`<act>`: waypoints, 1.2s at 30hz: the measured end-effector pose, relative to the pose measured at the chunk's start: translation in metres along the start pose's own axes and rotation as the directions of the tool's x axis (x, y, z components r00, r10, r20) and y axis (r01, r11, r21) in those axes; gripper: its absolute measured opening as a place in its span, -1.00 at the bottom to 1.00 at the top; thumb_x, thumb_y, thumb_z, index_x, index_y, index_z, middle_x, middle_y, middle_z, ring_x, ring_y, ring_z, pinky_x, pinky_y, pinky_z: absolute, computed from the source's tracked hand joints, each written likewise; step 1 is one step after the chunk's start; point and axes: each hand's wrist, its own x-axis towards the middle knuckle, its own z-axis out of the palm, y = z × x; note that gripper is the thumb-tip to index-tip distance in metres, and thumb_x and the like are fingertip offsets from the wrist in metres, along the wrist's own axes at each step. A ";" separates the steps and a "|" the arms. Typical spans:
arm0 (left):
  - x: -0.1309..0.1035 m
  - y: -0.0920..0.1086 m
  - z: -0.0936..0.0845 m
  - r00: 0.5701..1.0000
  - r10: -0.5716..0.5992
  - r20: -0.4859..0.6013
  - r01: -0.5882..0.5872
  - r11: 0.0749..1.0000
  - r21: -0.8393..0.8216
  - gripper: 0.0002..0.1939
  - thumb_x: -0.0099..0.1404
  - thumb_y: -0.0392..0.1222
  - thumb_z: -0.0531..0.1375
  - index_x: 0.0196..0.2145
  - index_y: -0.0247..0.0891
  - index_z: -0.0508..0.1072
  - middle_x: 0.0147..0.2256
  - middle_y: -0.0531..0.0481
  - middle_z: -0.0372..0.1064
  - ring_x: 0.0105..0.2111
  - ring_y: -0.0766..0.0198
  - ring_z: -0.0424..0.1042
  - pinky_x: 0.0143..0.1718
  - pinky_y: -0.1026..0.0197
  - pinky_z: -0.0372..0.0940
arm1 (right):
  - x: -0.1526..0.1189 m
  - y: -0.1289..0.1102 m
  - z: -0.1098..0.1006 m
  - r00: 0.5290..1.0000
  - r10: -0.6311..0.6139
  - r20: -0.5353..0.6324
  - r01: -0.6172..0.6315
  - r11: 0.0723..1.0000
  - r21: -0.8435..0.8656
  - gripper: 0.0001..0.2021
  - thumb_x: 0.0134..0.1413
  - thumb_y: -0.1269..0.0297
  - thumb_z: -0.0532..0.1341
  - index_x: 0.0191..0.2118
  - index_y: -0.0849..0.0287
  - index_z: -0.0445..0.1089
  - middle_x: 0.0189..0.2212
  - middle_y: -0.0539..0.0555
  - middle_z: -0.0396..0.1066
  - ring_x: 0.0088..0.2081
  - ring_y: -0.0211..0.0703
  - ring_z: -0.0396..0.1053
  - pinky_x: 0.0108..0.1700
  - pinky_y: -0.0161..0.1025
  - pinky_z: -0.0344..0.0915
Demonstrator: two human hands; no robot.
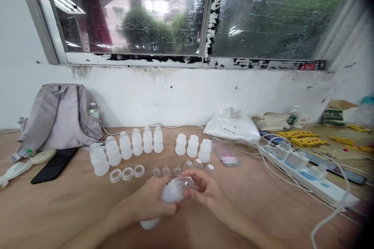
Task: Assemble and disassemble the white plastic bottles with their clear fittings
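Observation:
A white baby bottle [172, 193] lies tilted between my hands. My left hand [153, 198] is wrapped round its body, whose base [150, 223] shows below. The fingers of my right hand [204, 188] close on the clear cap [185, 183] at its top end. Just beyond my hands stand clear nipples [166, 170] and several clear caps [188, 165]. To their left lie three white collar rings [127, 173]. A row of capped bottles [126, 146] stands behind the rings, and three bottles without caps [192, 146] stand to the right.
On the left are a grey backpack [61, 113] and a black phone [54, 165]. A white plastic bag [232, 126] rests against the wall. A power strip [309, 177] with loose white cables occupies the right side, near yellow parts [304, 138].

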 end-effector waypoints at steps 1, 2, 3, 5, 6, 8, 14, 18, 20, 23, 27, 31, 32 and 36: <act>-0.005 -0.003 0.000 0.999 -0.034 0.037 0.036 0.997 -0.075 -0.82 -0.01 -0.16 0.15 -0.40 -0.27 0.35 -0.44 0.08 0.35 -0.43 0.26 0.33 -0.46 0.33 0.15 | -0.004 0.000 -0.010 0.999 -0.006 -0.046 0.005 0.999 -0.036 -0.68 -0.16 0.15 0.26 -0.23 0.14 0.30 -0.28 0.08 0.39 -0.25 -0.13 0.36 -0.27 -0.23 0.31; -0.010 -0.007 -0.001 0.995 -0.078 0.055 0.085 0.986 -0.146 -0.84 0.00 -0.16 0.15 -0.43 -0.27 0.34 -0.45 0.09 0.33 -0.42 0.26 0.32 -0.45 0.34 0.15 | -0.006 0.000 -0.022 0.991 -0.020 -0.136 0.008 0.996 -0.089 -0.68 -0.14 0.15 0.24 -0.22 0.13 0.30 -0.25 0.09 0.38 -0.23 -0.12 0.35 -0.26 -0.23 0.30; -0.015 -0.013 -0.002 0.990 -0.131 0.058 0.141 0.966 -0.216 -0.84 0.01 -0.15 0.14 -0.43 -0.27 0.34 -0.45 0.10 0.33 -0.41 0.26 0.32 -0.43 0.33 0.17 | -0.007 0.001 -0.035 0.962 -0.063 -0.267 0.025 0.989 -0.143 -0.68 -0.14 0.14 0.23 -0.22 0.13 0.29 -0.24 0.09 0.37 -0.22 -0.12 0.34 -0.25 -0.23 0.29; -0.021 -0.029 -0.001 0.959 -0.283 0.021 0.271 0.893 -0.359 -0.80 0.04 -0.09 0.11 -0.38 -0.25 0.30 -0.49 0.13 0.29 -0.49 0.30 0.31 -0.48 0.32 0.18 | -0.010 0.007 -0.058 0.932 -0.094 -0.351 -0.005 0.963 -0.270 -0.66 -0.15 0.14 0.22 -0.20 0.13 0.28 -0.18 0.10 0.35 -0.17 -0.08 0.31 -0.19 -0.19 0.26; -0.022 -0.037 0.000 0.938 -0.347 0.016 0.321 0.848 -0.423 -0.75 0.06 -0.05 0.10 -0.33 -0.24 0.28 -0.50 0.13 0.27 -0.53 0.30 0.31 -0.51 0.31 0.19 | -0.011 0.012 -0.066 0.946 -0.055 -0.320 -0.060 0.939 -0.338 -0.66 -0.17 0.15 0.22 -0.21 0.14 0.30 -0.24 0.10 0.36 -0.23 -0.08 0.32 -0.21 -0.17 0.27; -0.022 -0.051 0.003 0.911 -0.412 -0.025 0.352 0.808 -0.473 -0.66 0.05 0.03 0.10 -0.27 -0.24 0.25 -0.49 0.11 0.27 -0.53 0.28 0.32 -0.52 0.29 0.21 | -0.015 0.026 -0.072 0.976 0.029 -0.215 -0.134 0.859 -0.493 -0.70 -0.19 0.20 0.21 -0.24 0.13 0.33 -0.33 0.06 0.38 -0.33 -0.09 0.33 -0.25 -0.14 0.27; -0.015 -0.070 0.016 0.915 -0.326 -0.240 0.222 0.900 -0.375 -0.48 -0.03 -0.09 0.19 -0.11 -0.26 0.16 -0.15 -0.08 0.26 -0.16 0.13 0.27 -0.12 0.18 0.17 | -0.021 0.061 -0.068 0.980 0.037 -0.197 -0.168 0.686 -0.708 -0.77 -0.22 0.35 0.15 -0.29 0.09 0.30 -0.27 0.07 0.34 -0.26 -0.04 0.32 -0.24 -0.17 0.23; -0.014 -0.065 0.023 0.918 -0.298 -0.260 0.176 0.897 -0.405 -0.46 -0.03 -0.11 0.17 -0.11 -0.27 0.09 -0.18 -0.11 0.27 -0.21 0.15 0.29 -0.16 0.18 0.19 | -0.020 0.064 -0.085 0.974 0.012 -0.228 -0.183 0.636 -0.750 -0.75 -0.16 0.29 0.11 -0.24 0.12 0.26 -0.28 0.07 0.33 -0.32 -0.08 0.32 -0.28 -0.17 0.23; -0.015 -0.058 0.025 0.923 -0.299 -0.240 0.177 0.887 -0.427 -0.45 -0.01 -0.08 0.15 -0.08 -0.26 0.06 -0.21 -0.09 0.31 -0.24 0.16 0.32 -0.19 0.19 0.20 | -0.021 0.067 -0.096 0.963 -0.013 -0.271 -0.207 0.610 -0.765 -0.72 -0.15 0.27 0.10 -0.22 0.16 0.25 -0.30 0.10 0.33 -0.33 -0.08 0.32 -0.29 -0.17 0.23; -0.020 -0.048 0.026 0.931 -0.285 -0.227 0.201 0.922 -0.331 -0.45 0.04 -0.08 0.13 -0.03 -0.23 0.06 -0.18 -0.07 0.31 -0.21 0.16 0.32 -0.17 0.17 0.18 | -0.020 0.072 -0.110 0.937 -0.074 -0.341 -0.241 0.568 -0.787 -0.76 -0.16 0.30 0.11 -0.26 0.13 0.26 -0.32 0.14 0.34 -0.29 -0.03 0.32 -0.28 -0.16 0.23; -0.024 -0.041 0.025 0.944 -0.218 -0.247 0.183 0.971 -0.154 -0.48 0.06 -0.10 0.12 -0.01 -0.18 0.11 -0.06 -0.08 0.26 -0.12 0.10 0.28 -0.10 0.12 0.12 | -0.010 0.064 -0.105 0.918 -0.206 -0.340 -0.155 0.603 -0.782 -0.78 -0.14 0.26 0.15 -0.28 0.14 0.29 -0.27 0.17 0.35 -0.21 0.03 0.30 -0.18 -0.08 0.20; -0.021 -0.035 0.031 0.953 -0.169 -0.251 0.147 0.984 -0.103 -0.53 0.07 -0.10 0.12 -0.04 -0.21 0.19 -0.10 -0.09 0.30 -0.14 0.10 0.30 -0.13 0.15 0.15 | -0.002 0.036 -0.052 0.944 -0.182 -0.274 -0.027 0.788 -0.615 -0.70 0.00 0.10 0.08 -0.17 0.16 0.27 -0.35 0.09 0.35 -0.35 -0.13 0.31 -0.29 -0.17 0.23; -0.020 -0.033 0.033 0.958 -0.144 -0.250 0.124 0.988 -0.092 -0.55 0.06 -0.10 0.13 -0.07 -0.21 0.21 -0.13 -0.08 0.32 -0.16 0.11 0.31 -0.16 0.17 0.16 | -0.001 0.030 -0.034 0.976 -0.082 -0.204 -0.038 0.850 -0.526 -0.68 0.02 0.06 0.07 -0.16 0.15 0.27 -0.45 0.04 0.34 -0.45 -0.18 0.29 -0.39 -0.23 0.23; -0.012 -0.022 0.038 0.975 -0.102 -0.196 0.085 0.992 -0.095 -0.59 -0.03 -0.14 0.19 -0.16 -0.20 0.28 -0.27 0.00 0.38 -0.29 0.16 0.35 -0.29 0.23 0.18 | 0.003 0.019 0.029 0.998 0.040 -0.049 -0.051 0.964 -0.262 -0.70 -0.01 0.01 0.09 -0.35 0.18 0.28 -0.58 -0.05 0.23 -0.52 -0.29 0.18 -0.48 -0.32 0.13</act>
